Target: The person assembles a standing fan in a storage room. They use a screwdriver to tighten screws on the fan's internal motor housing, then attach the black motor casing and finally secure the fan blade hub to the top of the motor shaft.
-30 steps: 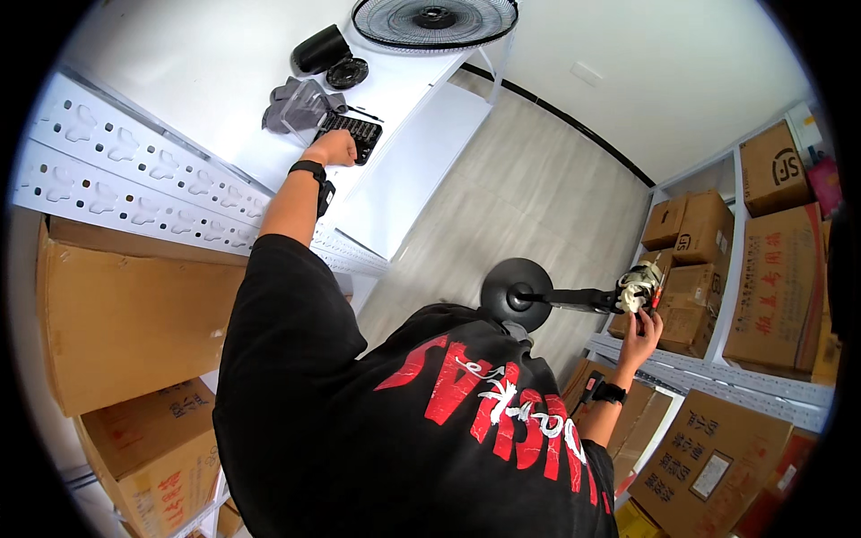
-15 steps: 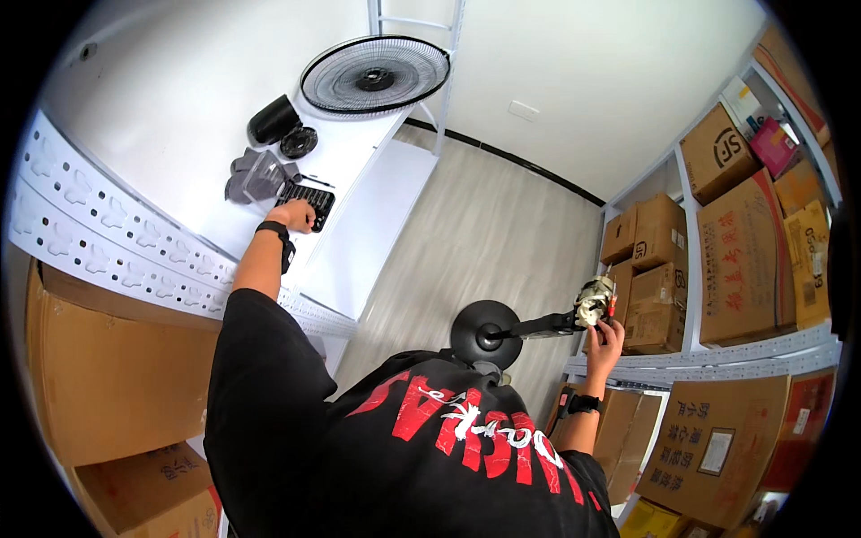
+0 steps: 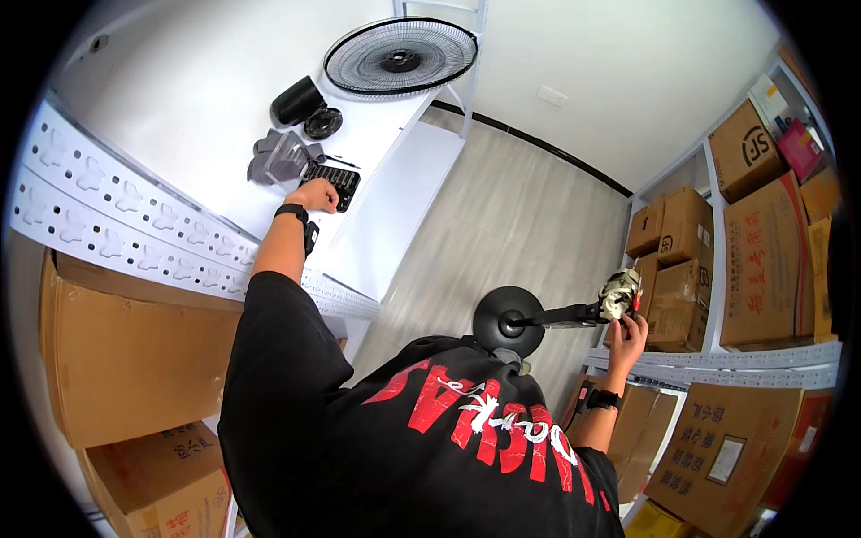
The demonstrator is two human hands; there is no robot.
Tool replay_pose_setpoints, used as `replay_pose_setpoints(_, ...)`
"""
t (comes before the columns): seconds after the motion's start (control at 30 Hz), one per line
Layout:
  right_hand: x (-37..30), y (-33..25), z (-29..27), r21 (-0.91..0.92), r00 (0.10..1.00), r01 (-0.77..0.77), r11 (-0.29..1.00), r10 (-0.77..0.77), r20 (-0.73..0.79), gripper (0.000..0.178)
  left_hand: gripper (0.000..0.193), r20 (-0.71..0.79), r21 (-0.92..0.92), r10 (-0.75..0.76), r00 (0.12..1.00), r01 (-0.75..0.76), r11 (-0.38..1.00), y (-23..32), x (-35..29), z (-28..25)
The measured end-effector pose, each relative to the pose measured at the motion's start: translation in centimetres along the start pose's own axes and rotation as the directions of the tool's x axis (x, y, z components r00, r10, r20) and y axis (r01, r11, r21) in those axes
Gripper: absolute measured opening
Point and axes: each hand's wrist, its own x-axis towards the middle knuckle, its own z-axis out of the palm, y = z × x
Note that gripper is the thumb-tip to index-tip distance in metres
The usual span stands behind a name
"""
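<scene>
My left hand [image 3: 315, 195] rests with curled fingers on the near edge of a black case of small slots [image 3: 346, 182], like a bit set, on the white shelf. What its fingertips hold, if anything, is hidden. Off to the right, my right hand [image 3: 630, 335] grips the underside of a stand fan's bare motor head [image 3: 619, 295]. A small red part [image 3: 638, 299] shows beside the motor. The fan's black pole [image 3: 567, 316] leans across from its round base [image 3: 490, 309] on the floor.
Near the case lie a thin dark rod [image 3: 342, 162], a clear plastic box [image 3: 289, 160] and grey cloth [image 3: 262, 154]. Beyond are a black cylindrical cover [image 3: 299, 101], a round black part [image 3: 323, 124] and a fan grille [image 3: 368, 56]. Cartons [image 3: 764, 260] fill the right-hand rack.
The whole view has shifted, so things appear further right. My left hand remains at the case and my right at the motor head; their grips look much the same.
</scene>
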Motion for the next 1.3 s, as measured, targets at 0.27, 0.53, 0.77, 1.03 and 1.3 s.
replay_pose_setpoints(0.27,0.4,-0.1,0.0,0.032,1.000,-0.007,0.999,0.007,0.003,0.026,0.010,-0.060,-0.097,-0.045,0.997,0.039,0.994,0.0,-0.5,0.0)
replay_pose_setpoints(0.53,0.4,0.7,0.5,0.014,0.997,0.064,0.998,-0.064,-0.032,0.023,0.013,-0.209,-0.147,-0.049,0.977,0.019,0.989,1.1,-0.2,-1.4)
replay_pose_setpoints(0.77,0.3,0.6,0.3,0.051,0.996,0.075,0.996,-0.073,-0.045,0.016,0.009,-0.526,-0.144,0.042,0.849,-0.138,0.980,7.1,0.3,-4.9)
replay_pose_setpoints(1.03,0.8,0.3,-0.6,0.113,0.996,0.089,0.990,-0.090,0.002,0.020,0.004,-0.378,-0.386,0.435,0.818,-0.566,0.729,28.6,4.2,2.2)
replay_pose_setpoints(1.3,1.7,0.0,-1.3,0.253,0.995,0.020,0.967,-0.044,0.090,0.025,0.007,-0.091,-0.615,0.628,0.773,-0.540,0.575,46.8,3.1,17.9)
